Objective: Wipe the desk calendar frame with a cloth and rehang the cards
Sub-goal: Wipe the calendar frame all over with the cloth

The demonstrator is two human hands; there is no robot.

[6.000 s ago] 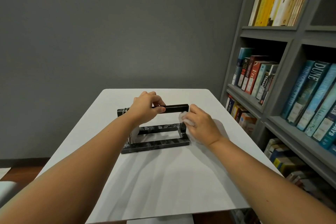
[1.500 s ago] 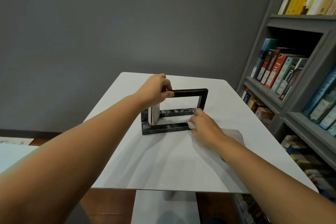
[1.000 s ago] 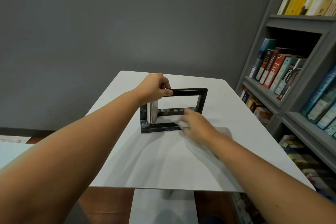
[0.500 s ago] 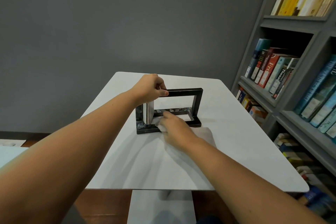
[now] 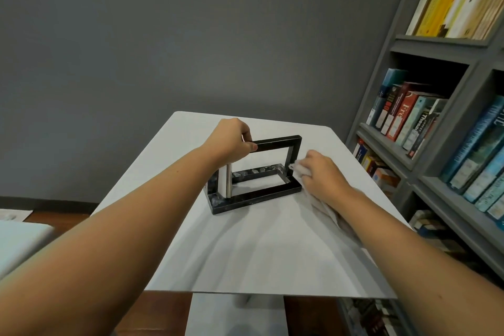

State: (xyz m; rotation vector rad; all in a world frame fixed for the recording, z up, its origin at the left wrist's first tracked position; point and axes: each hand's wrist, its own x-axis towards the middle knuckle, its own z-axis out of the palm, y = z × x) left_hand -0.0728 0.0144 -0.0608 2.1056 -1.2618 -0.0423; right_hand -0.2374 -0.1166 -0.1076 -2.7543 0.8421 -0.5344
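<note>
A black marbled desk calendar frame (image 5: 275, 142) stands upright in the middle of the white table (image 5: 261, 254). My left hand (image 5: 231, 142) grips the left end of its top bar. A stack of white cards (image 5: 225, 182) hangs under that hand at the frame's left end. My right hand (image 5: 320, 172) holds a white cloth (image 5: 300, 169) bunched against the frame's right post, just above the base. More of the cloth trails on the table under my right wrist.
A grey bookshelf (image 5: 425, 155) full of books runs along the right side, close to the table's right edge. A grey wall stands behind the table. A white surface (image 5: 16, 240) lies low at the left over a wooden floor.
My right hand with the cloth slid left along the front base bar, then back right to the frame's right post. My left hand kept its grip on the top bar.
</note>
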